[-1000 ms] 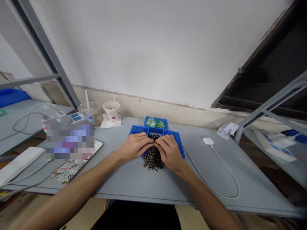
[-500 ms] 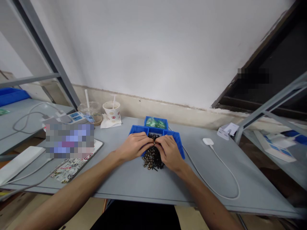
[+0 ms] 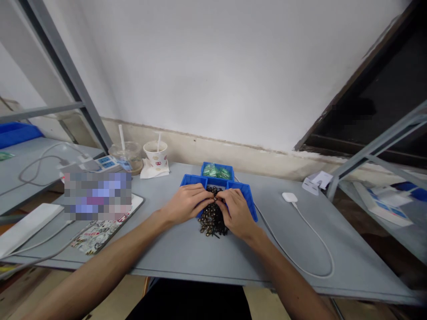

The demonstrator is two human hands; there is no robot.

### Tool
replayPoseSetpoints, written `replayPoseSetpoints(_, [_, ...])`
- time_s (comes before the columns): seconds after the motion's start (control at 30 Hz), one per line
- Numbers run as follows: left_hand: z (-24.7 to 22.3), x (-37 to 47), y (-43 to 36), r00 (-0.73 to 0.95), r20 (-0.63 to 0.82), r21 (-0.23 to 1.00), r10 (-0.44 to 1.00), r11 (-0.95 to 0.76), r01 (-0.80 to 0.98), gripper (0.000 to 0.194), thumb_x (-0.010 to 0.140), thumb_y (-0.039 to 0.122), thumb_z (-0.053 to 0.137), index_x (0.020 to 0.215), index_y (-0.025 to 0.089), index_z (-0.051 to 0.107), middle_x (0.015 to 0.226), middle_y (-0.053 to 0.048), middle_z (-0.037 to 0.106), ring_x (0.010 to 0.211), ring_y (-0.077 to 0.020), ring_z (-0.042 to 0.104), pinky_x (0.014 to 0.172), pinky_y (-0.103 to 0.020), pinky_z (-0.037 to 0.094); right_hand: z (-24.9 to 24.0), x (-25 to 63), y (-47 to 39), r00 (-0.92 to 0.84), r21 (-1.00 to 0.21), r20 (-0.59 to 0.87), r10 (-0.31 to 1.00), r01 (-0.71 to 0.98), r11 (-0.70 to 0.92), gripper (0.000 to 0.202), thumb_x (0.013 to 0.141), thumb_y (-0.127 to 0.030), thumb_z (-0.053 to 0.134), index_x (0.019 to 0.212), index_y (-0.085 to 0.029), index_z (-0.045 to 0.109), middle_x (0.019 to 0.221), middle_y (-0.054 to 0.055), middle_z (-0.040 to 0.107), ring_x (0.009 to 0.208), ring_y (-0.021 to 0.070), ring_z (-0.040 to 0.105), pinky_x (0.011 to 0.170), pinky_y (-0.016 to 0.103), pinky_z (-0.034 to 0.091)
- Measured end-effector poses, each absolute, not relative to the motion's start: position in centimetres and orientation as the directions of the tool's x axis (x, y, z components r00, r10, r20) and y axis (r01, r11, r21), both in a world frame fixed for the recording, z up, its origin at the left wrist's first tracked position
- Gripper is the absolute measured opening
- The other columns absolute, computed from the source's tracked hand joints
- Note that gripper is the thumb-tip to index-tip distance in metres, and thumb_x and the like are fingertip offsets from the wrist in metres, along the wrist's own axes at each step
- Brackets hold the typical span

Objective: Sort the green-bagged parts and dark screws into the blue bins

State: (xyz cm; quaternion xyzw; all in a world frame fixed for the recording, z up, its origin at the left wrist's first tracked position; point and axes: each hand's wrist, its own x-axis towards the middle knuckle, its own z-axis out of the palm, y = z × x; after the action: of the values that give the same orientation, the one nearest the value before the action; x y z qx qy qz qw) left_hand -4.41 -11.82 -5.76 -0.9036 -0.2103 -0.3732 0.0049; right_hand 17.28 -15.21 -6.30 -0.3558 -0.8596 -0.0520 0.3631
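Observation:
My left hand [image 3: 187, 202] and my right hand [image 3: 236, 212] meet fingertip to fingertip above a heap of small dark and brassy metal parts [image 3: 211, 221]. Both hands pinch around a tiny part [image 3: 215, 199] that looks dark and metallic; its kind is too small to make out. The heap spills from the middle of a blue divided tray [image 3: 245, 195] onto the table. Behind it, a smaller blue bin [image 3: 203, 169] holds green, shiny pieces [image 3: 217, 171]. My hands cover parts of the tray's left and right compartments.
A paper cup [image 3: 155, 155] and a clear plastic cup [image 3: 128, 158], both with straws, stand at the back left. A patterned flat case [image 3: 96, 235] and a power strip [image 3: 108, 162] lie left. A white charger [image 3: 289, 197] with its cable lies right.

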Motion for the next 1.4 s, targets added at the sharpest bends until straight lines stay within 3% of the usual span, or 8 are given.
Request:
replayPoseSetpoints(0.23, [-5.8,-4.4,-11.9,0.649,0.67,0.143,0.36,-0.921,0.362,0.022,0.104,0.025,0.05,0.103,0.015,0.069,0.088,-0.007,0.07,0.08,-0.0172,0.064,0.075,-0.031,0.055,-6.5,17.3,-15.1,-0.496,-0.154,0.655,0.569,0.65,0.744,0.014,0.105,-0.016,0.044,0.108,-0.02,0.057,0.096,0.007,0.069,0.09,0.0232,0.058,0.082,0.038,0.04])
replayPoseSetpoints(0.63, [-5.8,-4.3,-11.9,0.666,0.652,0.122,0.362,-0.917,0.379,0.025,0.105,0.028,0.049,0.101,0.016,0.071,0.086,-0.006,0.072,0.079,-0.0168,0.064,0.074,-0.032,0.054,-6.1,17.2,-15.2,-0.509,-0.158,0.62,0.597,0.664,0.731,0.025,0.107,-0.019,0.041,0.091,-0.018,0.06,0.085,0.006,0.066,0.083,0.0215,0.055,0.081,0.037,0.038])
replayPoseSetpoints(0.83, [-5.7,-4.5,-11.8,0.567,0.706,0.139,0.424,-0.868,0.476,0.019,0.103,0.028,0.054,0.103,0.018,0.07,0.09,-0.005,0.073,0.081,-0.0169,0.064,0.077,-0.033,0.053,-5.8,17.5,-15.3,-0.502,-0.175,0.613,0.61,0.666,0.725,0.02,0.105,-0.019,0.045,0.096,-0.019,0.063,0.089,0.006,0.07,0.086,0.021,0.057,0.084,0.039,0.039])
replayPoseSetpoints(1.17, [-5.4,-5.4,-10.7,0.355,0.693,0.187,0.628,-0.631,0.753,0.017,0.102,0.03,0.054,0.093,0.019,0.063,0.095,-0.005,0.071,0.094,-0.0235,0.059,0.085,-0.04,0.044,-6.0,17.6,-15.2,-0.742,-0.087,0.352,0.57,0.58,0.81,0.012,0.096,-0.019,0.062,0.088,-0.019,0.07,0.085,0.003,0.071,0.087,0.0194,0.058,0.088,0.039,0.039])
replayPoseSetpoints(1.4, [-5.6,-5.7,-10.6,0.268,0.707,0.223,0.655,-0.566,0.794,0.014,0.098,0.027,0.056,0.11,0.02,0.06,0.115,-0.009,0.064,0.108,-0.0277,0.055,0.094,-0.044,0.045,-5.7,17.5,-15.9,-0.812,-0.14,0.284,0.51,0.491,0.86,0.018,0.093,-0.035,0.071,0.079,-0.024,0.071,0.078,-0.001,0.074,0.081,0.0178,0.061,0.086,0.038,0.041])
